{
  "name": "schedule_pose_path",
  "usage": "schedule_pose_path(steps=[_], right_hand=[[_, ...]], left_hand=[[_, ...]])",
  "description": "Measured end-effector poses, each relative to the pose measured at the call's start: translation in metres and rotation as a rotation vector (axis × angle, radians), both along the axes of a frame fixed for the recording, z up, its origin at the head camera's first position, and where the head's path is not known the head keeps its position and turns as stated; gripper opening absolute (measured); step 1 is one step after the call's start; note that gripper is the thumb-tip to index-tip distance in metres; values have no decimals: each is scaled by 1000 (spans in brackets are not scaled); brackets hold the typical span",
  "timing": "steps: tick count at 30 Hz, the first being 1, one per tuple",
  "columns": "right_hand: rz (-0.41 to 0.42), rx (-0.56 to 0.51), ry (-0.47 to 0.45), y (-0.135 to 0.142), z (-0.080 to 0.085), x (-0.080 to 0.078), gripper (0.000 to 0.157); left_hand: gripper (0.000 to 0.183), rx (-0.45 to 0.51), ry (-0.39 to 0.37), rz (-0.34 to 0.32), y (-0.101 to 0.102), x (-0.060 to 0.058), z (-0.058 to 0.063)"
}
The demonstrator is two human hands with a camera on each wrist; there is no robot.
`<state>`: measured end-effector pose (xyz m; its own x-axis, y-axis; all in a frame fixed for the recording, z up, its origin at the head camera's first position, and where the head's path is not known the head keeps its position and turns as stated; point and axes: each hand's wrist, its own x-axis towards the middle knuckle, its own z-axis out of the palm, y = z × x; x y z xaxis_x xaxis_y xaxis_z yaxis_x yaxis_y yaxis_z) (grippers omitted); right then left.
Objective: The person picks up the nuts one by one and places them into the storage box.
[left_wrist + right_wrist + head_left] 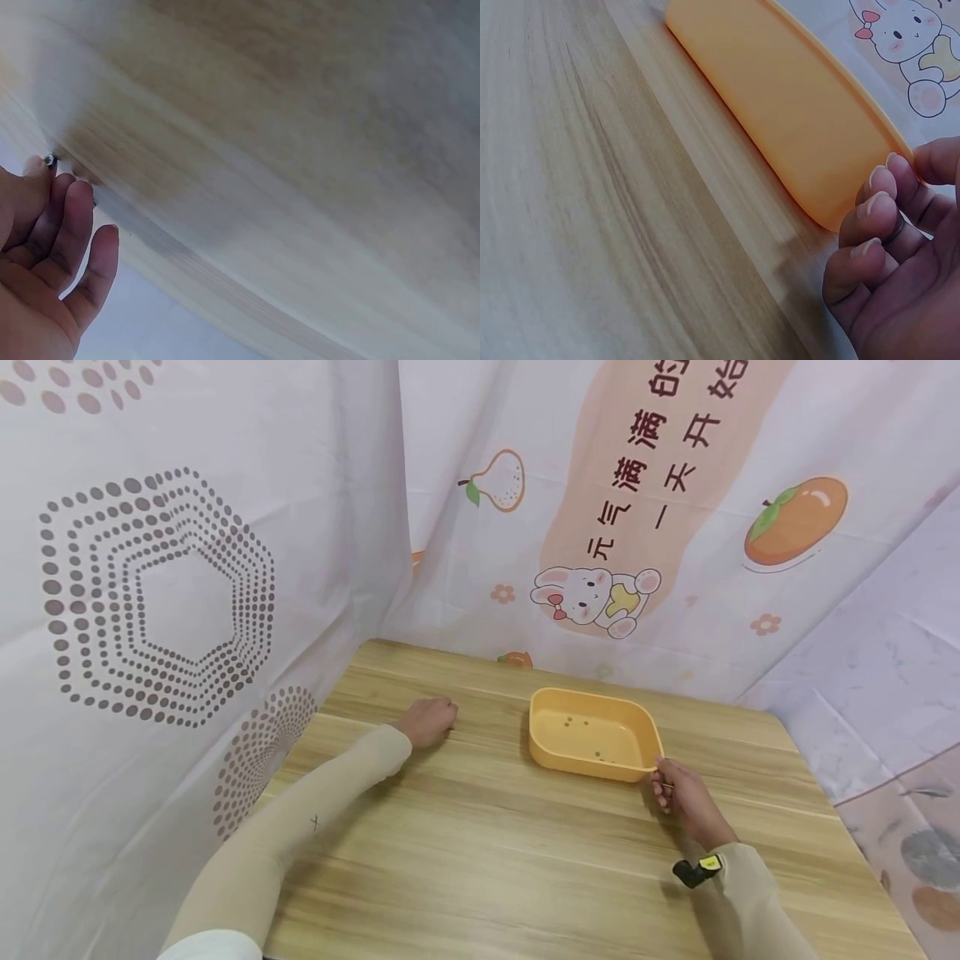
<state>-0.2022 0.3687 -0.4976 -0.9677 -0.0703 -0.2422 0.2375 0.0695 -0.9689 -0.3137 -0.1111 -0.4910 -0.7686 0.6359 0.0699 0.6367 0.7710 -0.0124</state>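
A small metal nut shows between the thumb and forefinger of my left hand in the left wrist view; the other fingers are loosely curled. That hand is low over the left part of the wooden table. To its right stands an orange-yellow plastic bin, with several small dark pieces scattered on its floor. My right hand pinches the bin's rim at the near right corner, thumb on top. In the right wrist view its other fingers curl beside the bin's outer wall.
White printed curtains hang along the left side and behind the table. Another pale cloth hangs at the right. A small black and yellow device sits on my right wrist.
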Motion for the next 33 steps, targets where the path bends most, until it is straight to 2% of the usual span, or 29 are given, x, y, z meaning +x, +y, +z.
schedule_pose_path(steps=[7,15,23,33], right_hand=[[-10,1,-1,-1,1,0,37],[-4,0,-8,-3,2,0,36],[-15,-12,-18,-2,2,0,35],[7,2,-14,0,2,-1,36]], left_hand=[[18,-10,14,10,1,2,3],[19,2,-32,5,1,8,9],[19,2,-44,-2,1,7,9],[12,6,-6,-29,-1,3,6]])
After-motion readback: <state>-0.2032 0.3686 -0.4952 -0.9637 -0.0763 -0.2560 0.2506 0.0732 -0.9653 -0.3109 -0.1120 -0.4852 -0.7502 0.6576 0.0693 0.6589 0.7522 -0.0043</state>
